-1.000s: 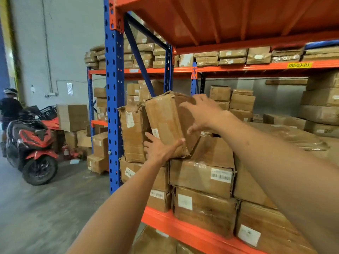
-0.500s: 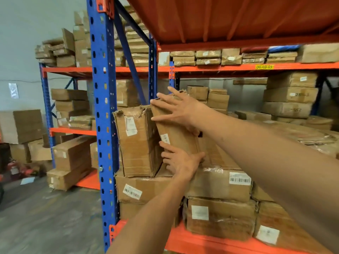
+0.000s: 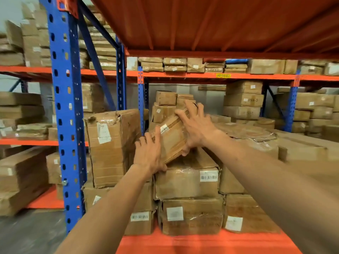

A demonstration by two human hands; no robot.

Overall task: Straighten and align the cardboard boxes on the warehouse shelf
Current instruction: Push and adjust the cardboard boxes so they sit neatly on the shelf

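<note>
A long brown cardboard box (image 3: 172, 138) with a white label lies tilted on top of the middle stack, its far end raised. My left hand (image 3: 149, 153) presses on its near left corner. Over its upper right side my right hand (image 3: 197, 126) is spread with the fingers wrapped on the edge. Under it sits a taped box with a barcode label (image 3: 187, 182). A taller upright box (image 3: 110, 145) with a torn top stands just to the left, apart from the tilted one.
A blue rack upright (image 3: 67, 114) rises at the left of the stack. The orange shelf beam (image 3: 201, 242) runs along the front, an orange deck (image 3: 211, 22) hangs overhead. More stacked boxes (image 3: 244, 101) fill the shelves behind and at both sides.
The held box has gone from standing nearly upright beside the tall box to lying tilted on the middle stack, farther right. Both hands moved with it, and my view shifted right and closer.
</note>
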